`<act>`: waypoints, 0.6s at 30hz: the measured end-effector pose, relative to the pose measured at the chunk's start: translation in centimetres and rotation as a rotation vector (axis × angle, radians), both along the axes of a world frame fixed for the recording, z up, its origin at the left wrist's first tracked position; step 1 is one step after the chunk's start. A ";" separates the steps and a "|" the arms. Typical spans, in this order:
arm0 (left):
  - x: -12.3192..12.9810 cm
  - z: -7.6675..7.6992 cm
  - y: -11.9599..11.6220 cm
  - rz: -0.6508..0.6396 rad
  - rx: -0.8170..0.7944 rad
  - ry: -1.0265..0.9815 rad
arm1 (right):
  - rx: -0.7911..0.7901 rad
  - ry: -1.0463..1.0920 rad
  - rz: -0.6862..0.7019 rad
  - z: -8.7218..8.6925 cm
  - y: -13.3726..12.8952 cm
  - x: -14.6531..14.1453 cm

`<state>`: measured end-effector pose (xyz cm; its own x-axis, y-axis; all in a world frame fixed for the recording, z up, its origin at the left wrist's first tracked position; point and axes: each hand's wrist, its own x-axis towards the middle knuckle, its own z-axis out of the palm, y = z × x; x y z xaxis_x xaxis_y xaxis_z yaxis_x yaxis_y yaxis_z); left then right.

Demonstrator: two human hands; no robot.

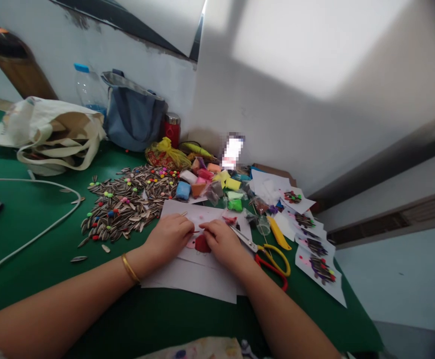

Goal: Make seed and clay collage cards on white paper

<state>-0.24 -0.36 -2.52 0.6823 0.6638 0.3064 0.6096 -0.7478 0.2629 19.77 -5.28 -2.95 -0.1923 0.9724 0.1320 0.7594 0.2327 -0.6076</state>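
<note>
My left hand (172, 234) rests on a stack of white paper (198, 279), its fingers closed at the tips around a thin red strip (196, 231) that looks like modelling clay. Facing it, my right hand (221, 243) has its fingers curled down over the sheet; what lies under them is hidden. Between the hands, a dark red clay patch (202, 244) and a small pink clay shape (191, 243) sit on the top sheet. Scissors (273, 262) with red and yellow handles lie against the paper, right beside my right hand.
Sunflower seeds (127, 204) mixed with coloured pellets spread at left. Behind the paper are clay packets (202, 187) and a lit phone (232, 152). A yellow cutter (279, 233) and decorated cards (320, 267) lie right. Bags (133, 117) and a white cable (53, 223) occupy the left.
</note>
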 end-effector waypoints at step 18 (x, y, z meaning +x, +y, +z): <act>0.0 -0.4 0.1 -0.087 -0.083 -0.135 | 0.019 0.090 -0.007 0.4 -0.1 -0.9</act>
<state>-0.29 -0.30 -2.92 0.6943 0.6311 0.3461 0.4986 -0.7685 0.4011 18.82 -5.41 -2.57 -0.1725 0.9707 0.1671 0.7038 0.2401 -0.6686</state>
